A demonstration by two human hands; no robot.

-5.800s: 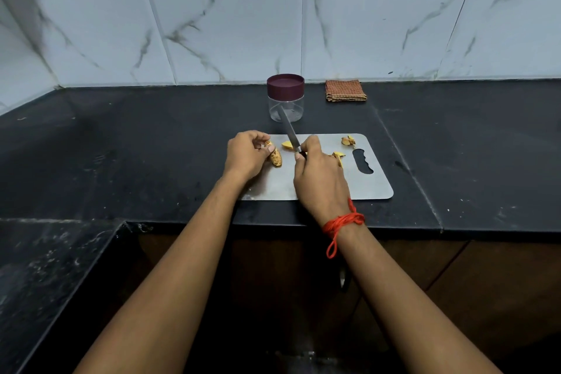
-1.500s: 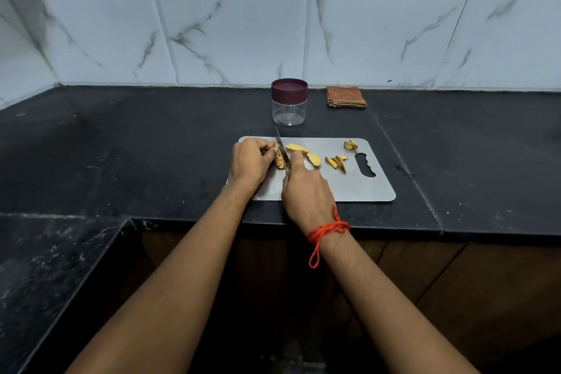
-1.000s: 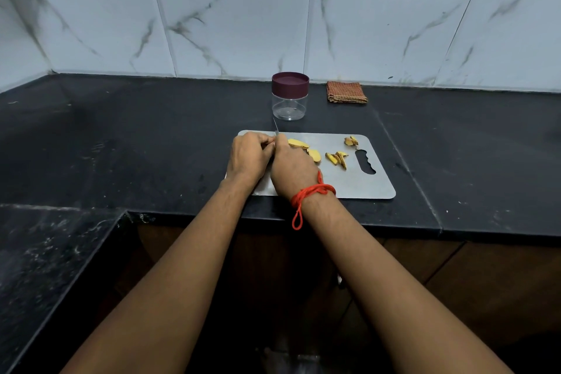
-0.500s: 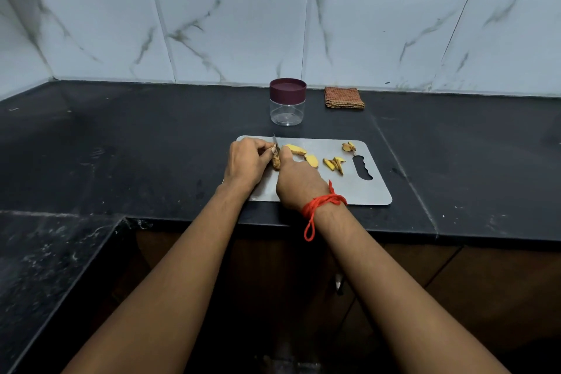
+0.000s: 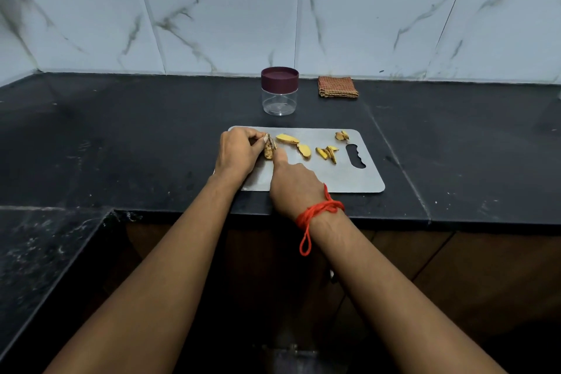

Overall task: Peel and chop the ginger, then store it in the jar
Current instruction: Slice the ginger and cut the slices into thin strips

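- Left hand (image 5: 238, 156) pinches the small brown knobbly ginger piece (image 5: 268, 152) at the far-left corner of the flat grey steel cutting board (image 5: 349, 179). My fingertips are curled over it, just beside the blade.
- Right hand (image 5: 293, 184) is curled round the thin steel knife (image 5: 274, 143). The handle is hidden under my palm and my index finger (image 5: 280, 158) is laid forward toward the blade.
- The blade shows edge-on at the ginger's right face. Can't tell if it's in the cut or only touching.
- My read: mid-chop. Pale yellow slices (image 5: 287, 139) lie right of the knife, brownish scraps (image 5: 342, 135) sit at the far-right corner by the handle slot (image 5: 355, 155). The held piece looks skin-on, so peeling may not be finished.
- The clear round plastic jar with maroon lid (image 5: 279, 97) stands just beyond the board's far edge. Lid on, no ginger visible inside.
- Risk: the stub is short and rounded. If it rolls under pressure, the blade goes toward my left fingertips.
- Risk: smooth steel on the polished black stone counter (image 5: 151, 137), so a sideways push could skate the board.
- Risk: I'm cutting at the board's corner, so a slice or the stub could drop onto the counter.
- Room: the board's near edge sits close to the counter's front edge, so little margin there.
- The counter runs wide left and right. The folded brown checked cloth (image 5: 337, 87) is right of the jar, well apart from my hands.
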